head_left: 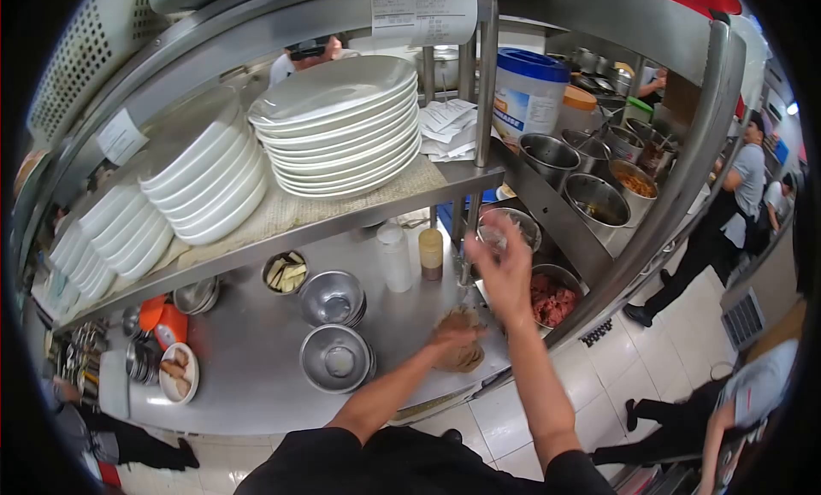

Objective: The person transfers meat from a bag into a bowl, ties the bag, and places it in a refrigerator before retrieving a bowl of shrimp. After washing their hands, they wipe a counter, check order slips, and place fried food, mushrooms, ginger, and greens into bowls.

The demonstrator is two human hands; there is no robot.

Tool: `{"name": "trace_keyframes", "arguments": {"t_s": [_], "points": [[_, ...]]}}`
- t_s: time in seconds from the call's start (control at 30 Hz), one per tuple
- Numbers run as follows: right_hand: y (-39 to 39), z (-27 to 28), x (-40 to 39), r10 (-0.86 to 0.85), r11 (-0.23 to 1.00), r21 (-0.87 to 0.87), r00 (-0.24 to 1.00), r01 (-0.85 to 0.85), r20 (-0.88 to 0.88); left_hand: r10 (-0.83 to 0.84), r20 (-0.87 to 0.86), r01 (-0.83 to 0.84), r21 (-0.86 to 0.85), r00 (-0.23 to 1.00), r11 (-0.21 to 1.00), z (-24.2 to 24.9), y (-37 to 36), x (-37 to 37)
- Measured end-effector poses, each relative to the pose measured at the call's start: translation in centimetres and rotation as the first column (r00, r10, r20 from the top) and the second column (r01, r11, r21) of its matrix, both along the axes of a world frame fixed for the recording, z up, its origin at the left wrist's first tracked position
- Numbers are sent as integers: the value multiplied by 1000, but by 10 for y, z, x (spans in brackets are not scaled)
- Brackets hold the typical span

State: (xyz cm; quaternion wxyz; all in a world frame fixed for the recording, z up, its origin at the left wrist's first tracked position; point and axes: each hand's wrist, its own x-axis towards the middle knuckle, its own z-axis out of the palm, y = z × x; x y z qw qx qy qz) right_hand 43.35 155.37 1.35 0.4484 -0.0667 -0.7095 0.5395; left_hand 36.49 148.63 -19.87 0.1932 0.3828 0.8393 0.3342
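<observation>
My left hand (455, 333) is over a brownish, crumpled-looking thing (466, 358) on the steel counter. The hand is smeared by motion, so whether it grips the thing does not show. Raised in front of the shelf post, my right hand (505, 268) has its fingers apart and nothing visible in them. Behind its fingertips stands a metal bowl (523, 226) with pale contents I cannot make out. Just right of my right wrist is a metal container of raw red meat (554, 300). A white squeeze bottle (393, 260) and a brown-filled squeeze bottle (430, 254) stand behind my left hand.
Stacked metal bowls (336, 358) stand left on the steel counter (256, 350). Overhead, a shelf (342, 213) holds stacked white plates (338, 123). Sauce pots (599, 200) line the right side, below a blue-lidded tub (528, 93). Co-workers (723, 213) stand on the tiled floor.
</observation>
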Motion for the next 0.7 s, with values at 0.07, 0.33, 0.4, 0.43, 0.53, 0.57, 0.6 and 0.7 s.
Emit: {"name": "trace_keyframes", "arguments": {"t_s": [0.07, 0.33, 0.4, 0.43, 0.53, 0.57, 0.6, 0.7], "points": [[12, 61, -23, 103, 992, -47, 976, -113, -191, 77, 163, -118, 257, 984, 959, 81, -9, -1], [9, 160, -55, 317, 902, -185, 889, -390, -330, 598, -40, -58, 988, 801, 144, 344, -143, -35], [5, 157, -49, 333, 907, -155, 891, -392, -308, 784, -23, -36, 998, 620, 58, 362, -190, -61], [11, 152, -50, 357, 908, -118, 891, -401, -283, 879, -5, -54, 998, 478, 35, 369, -219, -81], [10, 147, -54, 361, 902, -151, 898, -405, -251, 978, 155, -166, 977, 138, -132, 400, -281, -117], [7, 146, -56, 359, 895, -182, 899, -408, -250, 978, 161, -163, 977, 135, -138, 409, -295, -122], [-4, 147, -56, 369, 896, -165, 897, -413, -244, 929, 244, -271, 948, 278, -168, 420, -306, -123], [-43, 147, -63, 424, 882, -126, 881, -455, -210, 776, 359, -449, 887, 518, -110, 440, -330, -134]]}}
